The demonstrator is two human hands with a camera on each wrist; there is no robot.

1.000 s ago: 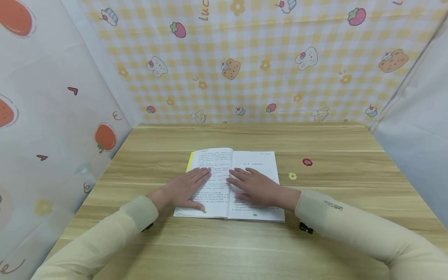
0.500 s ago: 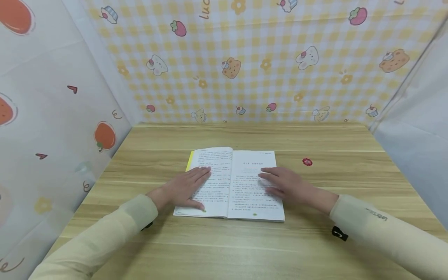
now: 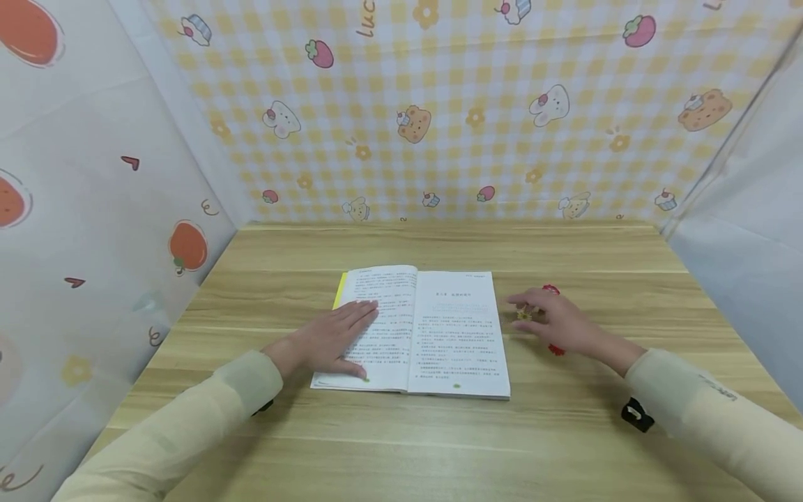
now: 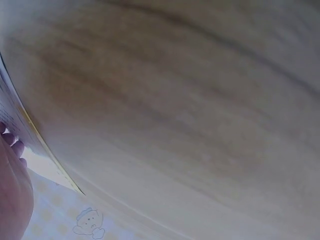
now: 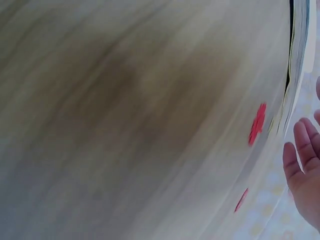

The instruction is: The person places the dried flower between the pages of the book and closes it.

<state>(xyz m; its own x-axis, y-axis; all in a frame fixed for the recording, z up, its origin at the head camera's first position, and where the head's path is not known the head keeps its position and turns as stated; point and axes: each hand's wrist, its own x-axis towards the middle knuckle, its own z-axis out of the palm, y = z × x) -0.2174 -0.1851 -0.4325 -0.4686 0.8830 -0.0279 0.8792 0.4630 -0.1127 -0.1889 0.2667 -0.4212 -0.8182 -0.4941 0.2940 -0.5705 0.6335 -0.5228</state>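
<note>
In the head view, a yellow-and-white checked cloth [image 3: 452, 77] with printed animals and strawberries fills the top of the frame, and a white printed cloth [image 3: 94, 202] hangs at the left. The wood-grain tabletop [image 3: 376, 446] spreads across the lower half. Cream sleeves, the left sleeve [image 3: 201, 411] and the right sleeve [image 3: 709, 411], come in from the lower corners. An open book [image 3: 461, 341] lies face up just below the centre. The left hand [image 3: 326, 338] rests flat on its left page, fingers [image 3: 354, 315] straight and close together, thumb apart. The right hand [image 3: 564, 324] is right of the book, fingers slightly bent and spread from the thumb. A black wrist device [image 3: 637, 415] shows at the right cuff. Two red flower-shaped pieces lie partly hidden, one [image 3: 551, 288] just above the right hand, one [image 3: 556, 350] just below. A yellow flower-shaped piece [image 3: 524, 316] sits between that hand's thumb and fingers; whether they touch it, I cannot tell.
</note>
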